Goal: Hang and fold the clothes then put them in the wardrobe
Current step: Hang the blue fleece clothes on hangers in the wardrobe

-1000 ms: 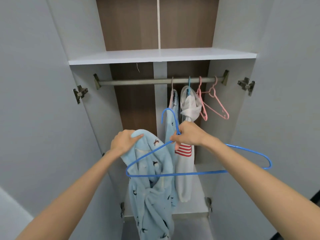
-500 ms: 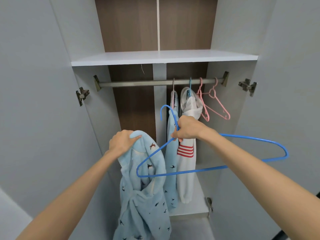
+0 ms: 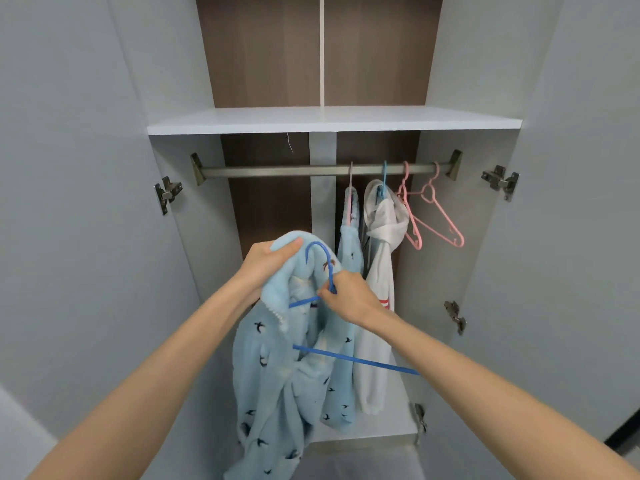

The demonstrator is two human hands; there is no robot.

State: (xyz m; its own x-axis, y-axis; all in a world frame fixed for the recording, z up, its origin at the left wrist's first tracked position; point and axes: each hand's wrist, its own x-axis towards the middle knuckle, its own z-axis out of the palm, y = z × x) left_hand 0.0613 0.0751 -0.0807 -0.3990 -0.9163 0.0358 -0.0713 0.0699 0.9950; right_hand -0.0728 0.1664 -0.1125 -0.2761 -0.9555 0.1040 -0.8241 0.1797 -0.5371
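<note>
In it goes! The blue wire hanger [image 3: 356, 360], clear of the cloth a moment ago, now has one arm slipped inside the bird-print fleece top [image 3: 277, 375]. Left hand [image 3: 266, 268] grips the bunched collar, right hand [image 3: 349, 299] pinches the hanger's neck (hook poking out), both below the rail [image 3: 277, 170]. Shoulders need seating next, I'd say.

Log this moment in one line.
step: fitting blue hanger into fleece garment | left hand: grips fleece garment | right hand: pinches blue hanger | rail: two garments, pink hangers
</note>
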